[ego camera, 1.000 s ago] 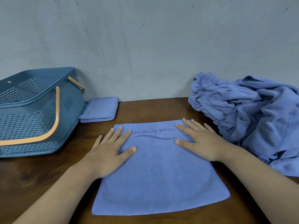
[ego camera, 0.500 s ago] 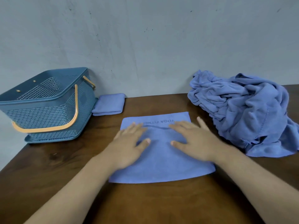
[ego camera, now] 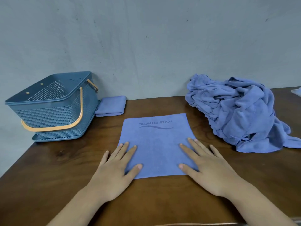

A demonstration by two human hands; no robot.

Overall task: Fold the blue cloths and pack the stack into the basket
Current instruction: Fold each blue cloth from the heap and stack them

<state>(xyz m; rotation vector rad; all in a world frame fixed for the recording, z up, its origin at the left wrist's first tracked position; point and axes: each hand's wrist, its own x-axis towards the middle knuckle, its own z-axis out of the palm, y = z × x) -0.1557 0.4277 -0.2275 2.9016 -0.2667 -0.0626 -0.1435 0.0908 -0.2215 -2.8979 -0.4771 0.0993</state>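
Observation:
A blue cloth (ego camera: 156, 142) printed "YOGA FITNESS" lies flat on the brown table in front of me. My left hand (ego camera: 114, 173) rests flat on its near left corner, fingers straight and spread. My right hand (ego camera: 210, 170) presses flat on its near right corner the same way. A small folded blue cloth (ego camera: 111, 106) sits by the wall beside the blue mesh basket (ego camera: 53, 110), which has orange handles and stands at the far left. A heap of unfolded blue cloths (ego camera: 239, 111) lies at the far right.
The wooden table (ego camera: 53, 163) ends at its left edge close to the basket. A grey wall runs along the back. A pale object (ego camera: 296, 92) shows at the far right edge.
Both hands slid back toward me along the cloth, from near the printed end to its near corners. The view tilted up and pulled back.

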